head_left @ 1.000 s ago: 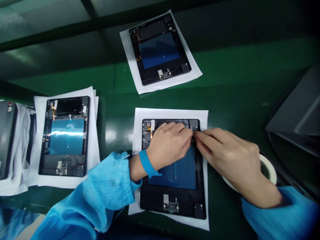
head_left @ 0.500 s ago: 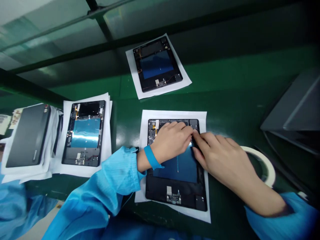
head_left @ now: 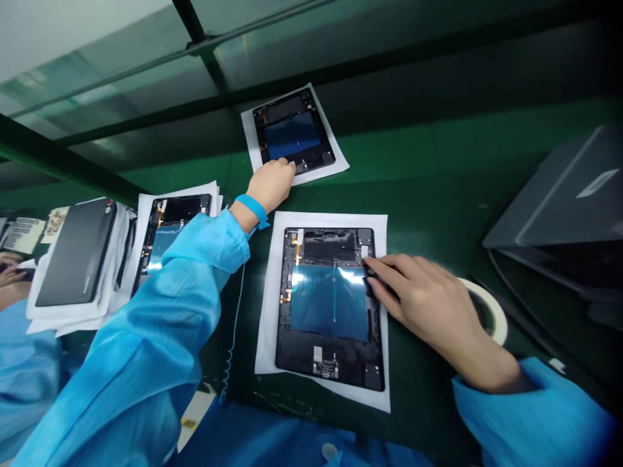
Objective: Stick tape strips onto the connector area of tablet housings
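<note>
An opened tablet [head_left: 328, 353] with a large blue-filmed battery lies in front of me on a white sheet [head_left: 267, 353]. My right hand [head_left: 423, 301] rests at its right edge; index finger and thumb are stretched out and apart, touching the frame near the battery's upper right corner. Farther back, my left hand [head_left: 271, 185], with a blue wrist strap [head_left: 253, 209], is at the front left corner of a second opened tablet [head_left: 292, 133] on its own white sheet [head_left: 335, 155]. Its fingers look curled, but their tips are hidden, so what they hold cannot be made out.
Left of me, a third opened tablet [head_left: 168, 237] on paper is partly covered by my sleeve. Beside it, a closed grey tablet [head_left: 78, 253] tops a paper stack. A tape roll [head_left: 496, 314] and a grey box-like device [head_left: 559, 207] stand right. Another person's hand [head_left: 12, 282] shows far left.
My left hand has left the near tablet's upper part and reached up and left to the far tablet. My right hand has stayed at the near tablet's right edge. The view has shifted slightly.
</note>
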A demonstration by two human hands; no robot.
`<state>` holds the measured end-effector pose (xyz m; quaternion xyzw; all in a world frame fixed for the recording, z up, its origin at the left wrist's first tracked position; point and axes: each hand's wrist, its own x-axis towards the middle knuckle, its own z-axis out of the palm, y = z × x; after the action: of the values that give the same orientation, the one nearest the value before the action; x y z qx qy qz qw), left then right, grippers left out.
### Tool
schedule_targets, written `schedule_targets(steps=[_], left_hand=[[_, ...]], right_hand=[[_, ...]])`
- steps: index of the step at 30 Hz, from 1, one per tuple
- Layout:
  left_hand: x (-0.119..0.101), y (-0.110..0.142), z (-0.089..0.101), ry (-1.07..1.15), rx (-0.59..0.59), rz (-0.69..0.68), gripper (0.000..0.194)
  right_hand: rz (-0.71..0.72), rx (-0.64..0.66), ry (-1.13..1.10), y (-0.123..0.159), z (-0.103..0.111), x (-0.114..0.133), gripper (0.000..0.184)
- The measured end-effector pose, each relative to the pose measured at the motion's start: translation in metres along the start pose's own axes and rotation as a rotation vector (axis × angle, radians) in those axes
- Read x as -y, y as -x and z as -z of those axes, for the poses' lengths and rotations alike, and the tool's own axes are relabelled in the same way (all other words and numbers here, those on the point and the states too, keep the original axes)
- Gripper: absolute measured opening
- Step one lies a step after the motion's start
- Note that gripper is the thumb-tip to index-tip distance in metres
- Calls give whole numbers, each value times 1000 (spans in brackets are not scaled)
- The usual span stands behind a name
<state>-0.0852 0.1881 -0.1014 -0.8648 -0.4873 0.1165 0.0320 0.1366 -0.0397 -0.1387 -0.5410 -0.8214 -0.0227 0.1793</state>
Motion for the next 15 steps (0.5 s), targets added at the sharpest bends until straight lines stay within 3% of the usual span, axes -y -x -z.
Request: schedule_targets(steps=[8,15], left_hand=[[12,-7,2,-32,51,9,32],[8,12,43,-8,16,2,27]], right_hand=[[-21,31,20,-4,-4,1,28],[-36,-46,-67,-2,-10,-3,25]])
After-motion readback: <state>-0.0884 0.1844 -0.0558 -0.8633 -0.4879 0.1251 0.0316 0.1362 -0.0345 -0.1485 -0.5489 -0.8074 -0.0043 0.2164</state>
